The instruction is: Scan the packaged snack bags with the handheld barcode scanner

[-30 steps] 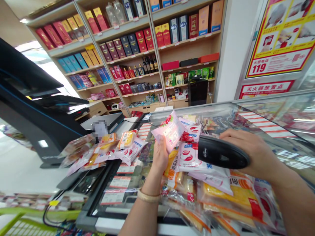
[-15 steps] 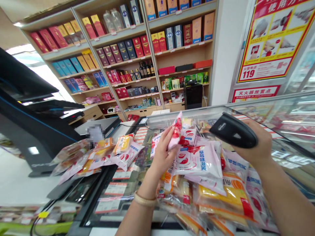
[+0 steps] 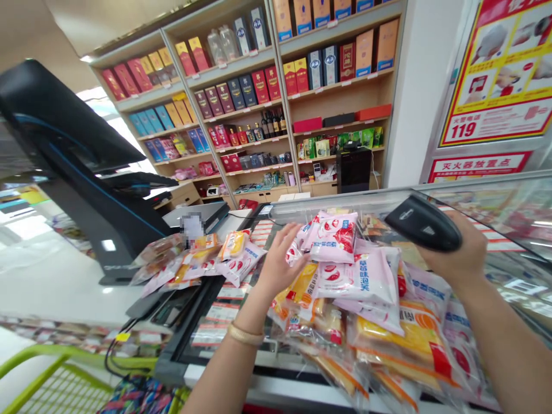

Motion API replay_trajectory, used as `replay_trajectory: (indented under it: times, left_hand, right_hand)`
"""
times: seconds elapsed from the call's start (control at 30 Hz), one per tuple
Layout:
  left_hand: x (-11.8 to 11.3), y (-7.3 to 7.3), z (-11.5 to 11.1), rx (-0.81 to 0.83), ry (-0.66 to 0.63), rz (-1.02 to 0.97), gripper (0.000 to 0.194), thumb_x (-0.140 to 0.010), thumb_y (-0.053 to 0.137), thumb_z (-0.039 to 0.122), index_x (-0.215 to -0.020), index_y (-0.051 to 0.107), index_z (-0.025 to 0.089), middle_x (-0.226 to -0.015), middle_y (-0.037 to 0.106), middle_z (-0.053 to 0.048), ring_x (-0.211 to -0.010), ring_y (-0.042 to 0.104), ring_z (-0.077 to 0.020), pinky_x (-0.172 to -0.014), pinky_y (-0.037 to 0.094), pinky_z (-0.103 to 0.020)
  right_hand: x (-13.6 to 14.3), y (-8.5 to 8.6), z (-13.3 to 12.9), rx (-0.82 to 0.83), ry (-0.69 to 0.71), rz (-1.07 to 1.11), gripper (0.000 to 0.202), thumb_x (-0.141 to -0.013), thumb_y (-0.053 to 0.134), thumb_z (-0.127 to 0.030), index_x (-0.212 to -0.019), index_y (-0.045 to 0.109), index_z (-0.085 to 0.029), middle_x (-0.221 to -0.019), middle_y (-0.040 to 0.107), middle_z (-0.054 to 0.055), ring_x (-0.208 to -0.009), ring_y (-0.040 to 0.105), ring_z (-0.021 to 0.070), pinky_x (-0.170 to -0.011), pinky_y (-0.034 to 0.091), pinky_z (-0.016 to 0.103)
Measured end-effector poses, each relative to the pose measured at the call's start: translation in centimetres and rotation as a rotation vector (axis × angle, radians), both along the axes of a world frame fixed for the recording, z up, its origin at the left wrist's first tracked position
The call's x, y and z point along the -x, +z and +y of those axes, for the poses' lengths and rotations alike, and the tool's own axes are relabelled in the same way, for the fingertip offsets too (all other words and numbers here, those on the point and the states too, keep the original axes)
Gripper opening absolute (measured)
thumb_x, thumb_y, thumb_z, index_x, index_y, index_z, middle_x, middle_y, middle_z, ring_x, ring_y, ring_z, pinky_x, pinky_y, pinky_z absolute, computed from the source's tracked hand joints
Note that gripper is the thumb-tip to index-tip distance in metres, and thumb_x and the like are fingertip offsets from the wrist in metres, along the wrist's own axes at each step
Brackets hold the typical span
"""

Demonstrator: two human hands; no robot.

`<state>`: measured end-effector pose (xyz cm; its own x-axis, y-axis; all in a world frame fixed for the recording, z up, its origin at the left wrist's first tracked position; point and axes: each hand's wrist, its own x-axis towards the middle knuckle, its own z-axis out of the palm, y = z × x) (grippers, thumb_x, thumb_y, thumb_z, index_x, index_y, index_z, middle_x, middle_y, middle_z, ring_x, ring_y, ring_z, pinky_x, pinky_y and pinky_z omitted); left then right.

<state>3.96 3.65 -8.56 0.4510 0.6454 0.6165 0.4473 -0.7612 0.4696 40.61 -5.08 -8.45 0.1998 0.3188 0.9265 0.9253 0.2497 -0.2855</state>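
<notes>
My right hand (image 3: 463, 250) is wrapped round a black handheld barcode scanner (image 3: 425, 223), its head pointing left over the pile. Fingers spread, my left hand (image 3: 282, 261) is at the pile's left side with nothing gripped. Beside its fingertips a pink-and-white snack packet (image 3: 334, 237) with red print lies on top of the pile. Just below it rests a larger pink packet (image 3: 362, 276) with blue lettering. Yellow-and-orange bread packets (image 3: 397, 339) in clear wrap lie under and in front of these.
More snack packets (image 3: 239, 261) are heaped to the left, by a dark point-of-sale screen (image 3: 77, 132). Everything rests on a glass-topped counter (image 3: 219, 316). A green shopping cart (image 3: 56, 379) stands at the lower left. Shelves of boxed bottles (image 3: 241, 92) line the back.
My left hand has let go of the pink packet, which now lies flat on the pile, and its fingers have spread. The scanner stays in my right hand. The view has shifted left.
</notes>
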Motion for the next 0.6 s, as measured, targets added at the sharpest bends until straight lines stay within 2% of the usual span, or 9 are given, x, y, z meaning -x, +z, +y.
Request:
replay_trajectory:
  times: [0.07,0.13,0.23,0.3,0.4,0.53,0.6]
  left_hand:
    - [3.2,-1.3,0.9,-0.012,0.271,-0.028,0.061,-0.094,0.064,0.035,-0.153,0.057,0.023,-0.154,0.060,-0.016,-0.147,0.053,-0.0324,-0.126,0.039,-0.052]
    - [6.2,-2.2,2.3,0.020,0.552,0.008,0.064,-0.091,0.064,0.032,-0.152,0.056,0.016,-0.150,0.060,-0.021,-0.145,0.055,-0.0354,-0.123,0.041,-0.053]
    - [9.3,-2.6,4.2,0.127,0.871,0.188,0.074,-0.091,0.064,0.035,-0.157,0.048,0.005,-0.151,0.055,-0.031,-0.143,0.055,-0.0423,-0.118,0.045,-0.055]
    - [9.9,-2.3,5.2,0.227,0.962,0.347,0.079,-0.093,0.063,0.041,-0.161,0.042,0.006,-0.154,0.053,-0.032,-0.142,0.056,-0.0444,-0.115,0.047,-0.056]
    - [9.4,-1.5,6.3,0.380,1.022,0.526,0.077,-0.095,0.059,0.044,-0.163,0.039,0.012,-0.156,0.052,-0.030,-0.143,0.055,-0.0444,-0.113,0.047,-0.059]
    - [8.5,-0.8,7.5,0.462,1.068,0.555,0.067,-0.095,0.059,0.036,-0.156,0.048,0.012,-0.153,0.055,-0.031,-0.142,0.055,-0.0464,-0.109,0.049,-0.063]
    - [8.4,-0.6,7.9,0.471,1.065,0.549,0.060,-0.095,0.058,0.031,-0.152,0.053,0.011,-0.151,0.057,-0.031,-0.140,0.057,-0.0455,-0.107,0.051,-0.061]
  right_hand:
    - [0.1,0.0,0.0,0.013,0.001,0.005,0.029,-0.073,0.075,-0.043,-0.089,0.056,-0.027,-0.080,0.069,0.006,-0.074,0.068,0.0284,-0.067,0.055,0.040]
    - [0.2,0.0,0.0,0.019,0.004,-0.001,0.030,-0.074,0.074,-0.047,-0.088,0.056,-0.027,-0.079,0.068,0.006,-0.072,0.067,0.0272,-0.065,0.054,0.038]
    - [0.2,-0.3,0.1,-0.008,0.006,-0.059,0.029,-0.077,0.075,-0.047,-0.089,0.058,-0.026,-0.080,0.069,0.006,-0.071,0.067,0.0252,-0.063,0.052,0.036]
    - [0.2,-0.6,0.2,-0.024,-0.004,-0.123,0.029,-0.078,0.076,-0.044,-0.091,0.059,-0.026,-0.082,0.069,0.006,-0.071,0.067,0.0241,-0.064,0.052,0.034]
    - [-0.2,-1.2,0.7,-0.068,-0.006,-0.205,0.027,-0.080,0.074,-0.043,-0.095,0.061,-0.025,-0.083,0.070,0.004,-0.073,0.068,0.0236,-0.065,0.053,0.033]
    - [-0.6,-1.7,1.2,-0.123,0.000,-0.240,0.027,-0.081,0.070,-0.042,-0.099,0.063,-0.024,-0.087,0.071,0.005,-0.077,0.070,0.0242,-0.066,0.055,0.033]
    - [-0.6,-1.7,1.3,-0.122,0.002,-0.248,0.025,-0.083,0.070,-0.042,-0.098,0.063,-0.024,-0.087,0.072,0.005,-0.077,0.071,0.0240,-0.067,0.055,0.033]
